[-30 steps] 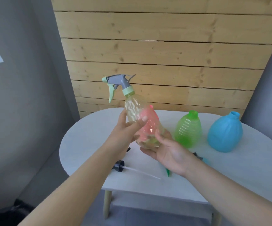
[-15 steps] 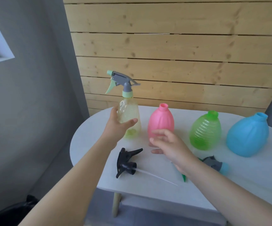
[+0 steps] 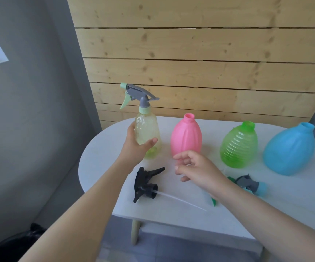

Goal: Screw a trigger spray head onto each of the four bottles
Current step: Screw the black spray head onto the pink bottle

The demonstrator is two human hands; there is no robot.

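- Set down since a second ago: yellow bottle (image 3: 147, 138), lifted then, now upright on white table (image 3: 266, 210), left of pink bottle (image 3: 186, 138).
- Left hand (image 3: 136, 148) wrapped round yellow bottle's lower body; grey-green spray head (image 3: 136, 95) already screwed on.
- Right hand (image 3: 198, 170) empty, fingers loosely curled, hovering just in front of pink bottle.
- Best next: release yellow bottle, pick black spray head (image 3: 146, 183) lying front-left of pink bottle, feed tube straight into open neck, steady body, turn collar.
- Green bottle (image 3: 239, 145) and blue bottle (image 3: 290, 149) right of pink, uncapped; blue-grey head (image 3: 251, 185) front-right.
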